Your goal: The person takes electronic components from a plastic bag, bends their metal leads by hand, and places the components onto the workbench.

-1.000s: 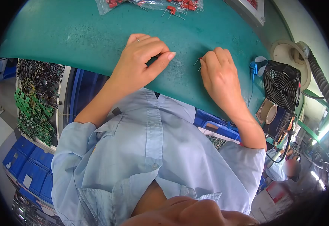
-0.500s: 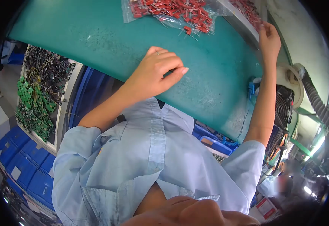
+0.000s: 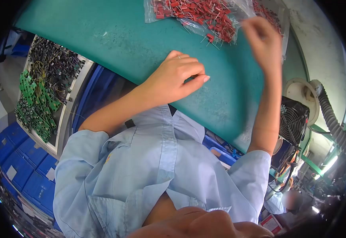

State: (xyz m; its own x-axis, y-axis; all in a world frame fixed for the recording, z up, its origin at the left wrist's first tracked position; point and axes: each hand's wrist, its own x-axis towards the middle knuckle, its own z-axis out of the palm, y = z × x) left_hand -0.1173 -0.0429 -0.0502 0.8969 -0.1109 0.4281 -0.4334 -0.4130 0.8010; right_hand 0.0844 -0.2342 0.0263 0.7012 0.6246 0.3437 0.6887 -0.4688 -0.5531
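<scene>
My left hand (image 3: 181, 77) rests on the green table mat (image 3: 121, 43), fingers curled under and thumb alongside; whatever it holds, if anything, is hidden. My right hand (image 3: 265, 43) is raised over the mat at the upper right, smeared by motion, with thumb and forefinger closed together; what lies between them cannot be made out. Just left of its fingertips is a clear plastic bag (image 3: 151, 15) with a heap of red box-shaped components (image 3: 200, 14) with long wire leads. More red components (image 3: 274, 18) lie behind my right hand, beside a pale metal edge.
At left stands a white-rimmed tray (image 3: 70, 107) of green circuit boards (image 3: 38, 103) and dark wired parts. Blue bins (image 3: 34, 170) are below it. At right are a black fan (image 3: 294, 119), a ribbed hose (image 3: 331, 107) and, farther off, another person (image 3: 276, 202).
My right hand has moved left from the red components at the far right edge toward the bag. My left hand keeps its pose on the mat; the whole view has shifted slightly.
</scene>
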